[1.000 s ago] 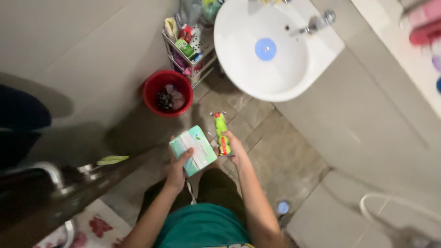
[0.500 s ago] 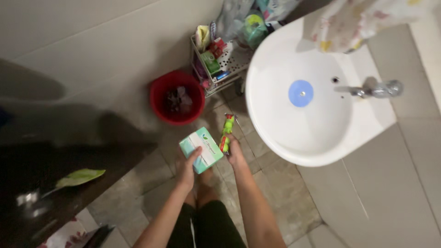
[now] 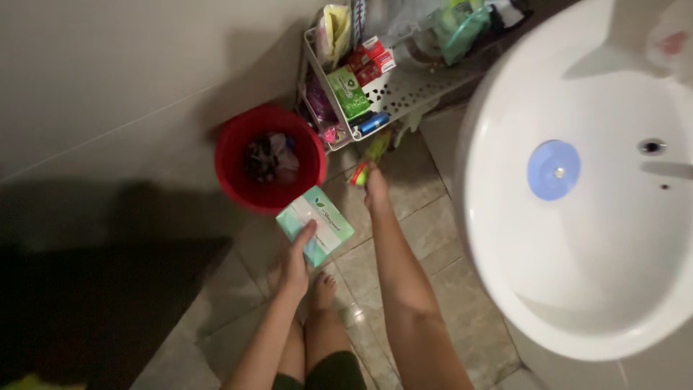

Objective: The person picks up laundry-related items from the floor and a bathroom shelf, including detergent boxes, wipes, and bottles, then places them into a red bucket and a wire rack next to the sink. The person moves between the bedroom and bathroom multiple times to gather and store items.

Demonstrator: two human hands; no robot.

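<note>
- The left hand (image 3: 293, 261) holds a pale green and white box (image 3: 315, 224), fingers wrapped up its near side and thumb on the top face.
- The box sits above the hand's fingers, tilted, with its long axis running from lower right toward upper left.
- The right hand (image 3: 374, 189) is stretched well ahead of the left, closed around the lower end of a slim green and red packet (image 3: 369, 157).
- The packet's long axis runs away from the hand, its free end pointing up and slightly right toward the wire rack (image 3: 404, 94), just short of the rack's lower edge.
- Left of that grip stands a red bucket (image 3: 268, 155) holding dark crumpled things; the box's upper corner overlaps its rim in this view.
- To the right of the right forearm is the white basin (image 3: 599, 238) with a blue plug (image 3: 554, 170).
</note>
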